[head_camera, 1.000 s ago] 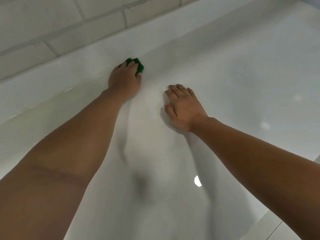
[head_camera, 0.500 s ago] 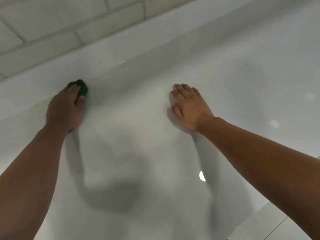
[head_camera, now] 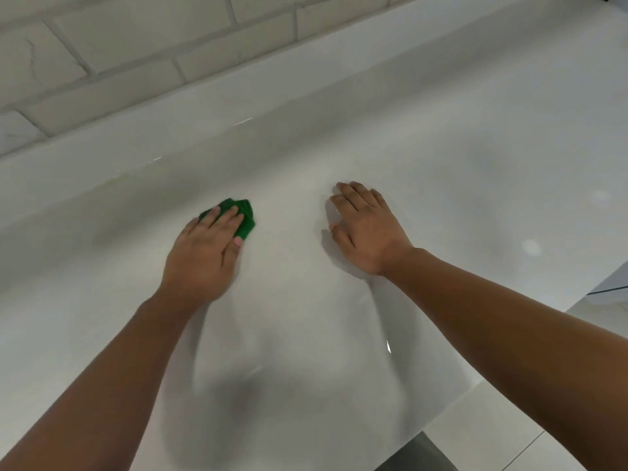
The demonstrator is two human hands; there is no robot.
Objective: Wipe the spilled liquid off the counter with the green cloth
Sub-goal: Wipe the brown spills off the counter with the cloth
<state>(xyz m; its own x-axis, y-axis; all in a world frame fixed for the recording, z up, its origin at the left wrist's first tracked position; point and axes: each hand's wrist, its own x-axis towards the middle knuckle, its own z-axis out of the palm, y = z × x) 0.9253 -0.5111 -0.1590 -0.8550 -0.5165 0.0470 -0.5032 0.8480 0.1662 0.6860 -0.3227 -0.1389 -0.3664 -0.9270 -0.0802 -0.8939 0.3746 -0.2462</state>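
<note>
Our white counter spreads beyond all our fingertips, up to the tiled wall. Our right hand lies flat on it, fingers straight and close together, holding nothing. Our left hand presses with straight fingers on the green cloth, which is bunched under and just past those fingertips, well apart from the right fingers. We cannot make out the spilled liquid on the glossy surface. The risk, we judge, is that the small wad slips from under fingers that only press it, or that a soaked cloth merely smears liquid into streaks we miss.
</note>
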